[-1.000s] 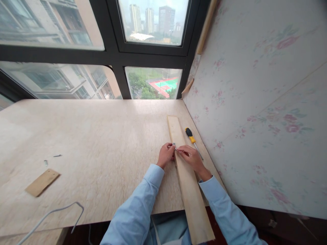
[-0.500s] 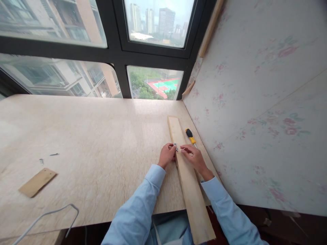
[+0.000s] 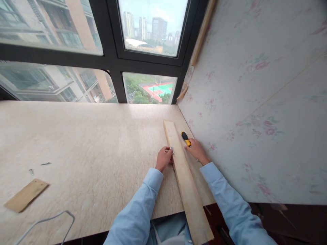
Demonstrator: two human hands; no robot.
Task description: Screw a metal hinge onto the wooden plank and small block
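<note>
A long pale wooden board [image 3: 187, 180] lies lengthwise before me, its near end jutting past the counter's edge. My left hand [image 3: 164, 158] is at the board's left edge, thumb and fingers pinching a small shiny metal fitting [image 3: 172, 149] against it. The fitting's exact kind is too small to make out. To the right of the board, my right hand [image 3: 196, 150] has its fingers closed round the lower part of a black-and-yellow screwdriver [image 3: 185, 136]. The handle points toward the window, and the hand hides most of the shaft.
A tan rectangular piece with small holes [image 3: 27, 195] lies at the left of the marble-patterned counter [image 3: 102, 153]. Near it are a small metal piece [image 3: 31, 172] and a thin dark screw-like piece [image 3: 46, 164]. A grey cable [image 3: 51, 217] curves at the front. Flowered wall [image 3: 255, 102] borders the right.
My right hand has left the spot above the board beside the fitting and moved right, onto the screwdriver. My left hand keeps its hold. The whole view has shifted slightly.
</note>
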